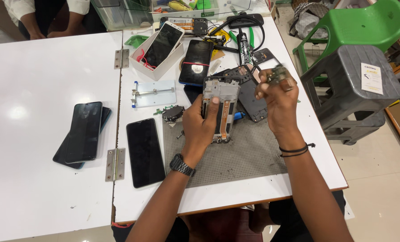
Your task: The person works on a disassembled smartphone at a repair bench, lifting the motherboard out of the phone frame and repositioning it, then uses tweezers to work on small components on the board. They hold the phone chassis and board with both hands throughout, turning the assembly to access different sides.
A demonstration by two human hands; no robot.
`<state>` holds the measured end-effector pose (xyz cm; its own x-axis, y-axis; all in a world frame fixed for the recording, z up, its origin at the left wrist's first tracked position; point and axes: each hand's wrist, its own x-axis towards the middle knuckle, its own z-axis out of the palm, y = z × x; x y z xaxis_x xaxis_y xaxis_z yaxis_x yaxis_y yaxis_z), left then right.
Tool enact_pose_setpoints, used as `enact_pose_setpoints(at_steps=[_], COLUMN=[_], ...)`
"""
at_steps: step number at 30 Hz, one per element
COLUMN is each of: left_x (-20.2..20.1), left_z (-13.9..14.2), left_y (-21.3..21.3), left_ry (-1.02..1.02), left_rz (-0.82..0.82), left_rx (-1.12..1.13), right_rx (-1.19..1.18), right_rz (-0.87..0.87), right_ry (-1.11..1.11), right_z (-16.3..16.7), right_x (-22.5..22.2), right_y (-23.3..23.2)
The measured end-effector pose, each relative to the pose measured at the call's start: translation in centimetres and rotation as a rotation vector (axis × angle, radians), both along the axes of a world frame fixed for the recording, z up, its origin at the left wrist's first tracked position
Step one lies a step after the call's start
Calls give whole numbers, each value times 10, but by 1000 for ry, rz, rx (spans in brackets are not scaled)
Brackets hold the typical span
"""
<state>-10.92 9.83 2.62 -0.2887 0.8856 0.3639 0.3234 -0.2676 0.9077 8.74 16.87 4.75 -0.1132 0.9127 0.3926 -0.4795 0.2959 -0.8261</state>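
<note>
- Two bare hands are seen raised over a grey work mat [249, 157] on a white table [43, 67].
- An opened phone frame [221, 105] is gripped upright by the left hand [200, 127], thumb laid on its face.
- A small circuit board [278, 75] is pinched in the right hand [278, 103], just right of the frame.
</note>
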Motion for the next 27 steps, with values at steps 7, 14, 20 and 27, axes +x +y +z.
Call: enact_pose_setpoints(at_steps=[7,14,20,27], left_x=[0,0,0,5], left_z=[5,7,6,4], left_y=[-2,-3,-2,-4], left_ry=[-4,2,25,11], left_rz=[4,22,15,-15], left_rx=[-79,-60,-69,-30], right_rx=[16,197,344,312], right_rz=[36,49,-84,-140], right_ry=[-119,-118,-280,-226], right_z=[4,10,-1,-3], right_x=[-7,-14,-17,-9], right_y=[-7,-19,-17,-11])
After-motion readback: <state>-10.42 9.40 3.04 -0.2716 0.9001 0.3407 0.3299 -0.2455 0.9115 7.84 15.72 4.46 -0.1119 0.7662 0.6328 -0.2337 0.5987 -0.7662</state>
